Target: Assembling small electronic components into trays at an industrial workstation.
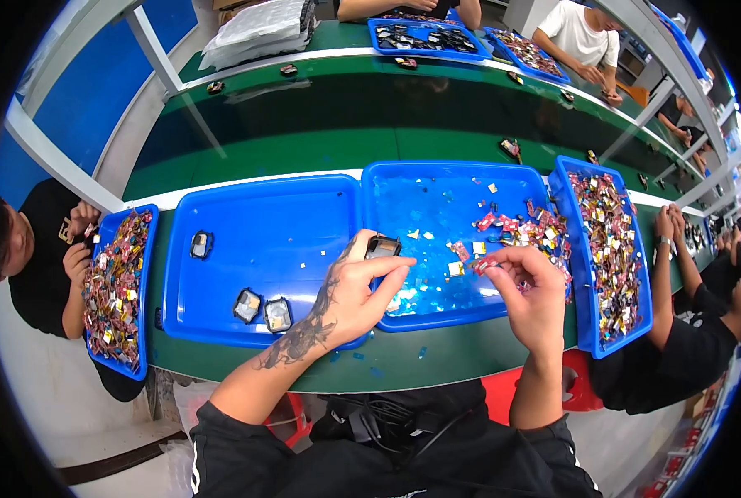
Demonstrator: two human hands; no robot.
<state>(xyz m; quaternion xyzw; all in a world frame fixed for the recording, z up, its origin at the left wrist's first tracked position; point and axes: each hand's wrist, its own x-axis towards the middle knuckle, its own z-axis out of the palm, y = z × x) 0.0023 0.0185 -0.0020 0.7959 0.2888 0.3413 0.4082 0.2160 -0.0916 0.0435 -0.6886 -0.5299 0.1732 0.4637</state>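
My left hand (pixel 364 282) is above the gap between two blue trays, closed round a small black squarish housing (pixel 384 246) with its thumb and index finger stretched out to the right. Over the right tray (pixel 437 173), my right hand (pixel 530 290) pinches a small red part (pixel 485 265) between thumb and fingertips. Below and beyond that hand lies a heap of small red and yellowish parts (pixel 545 228), with blue film scraps and a few pale squares to its left. In the left tray (pixel 262 195) lie three similar housings, including one (pixel 202 244) near its left side.
Bins filled with small mixed parts stand at the far left (pixel 117 290) and right (pixel 607 257). Beyond the trays runs a green conveyor (pixel 304 124) carrying scattered housings. Metal posts frame the bench. Other people work at both sides and across the belt.
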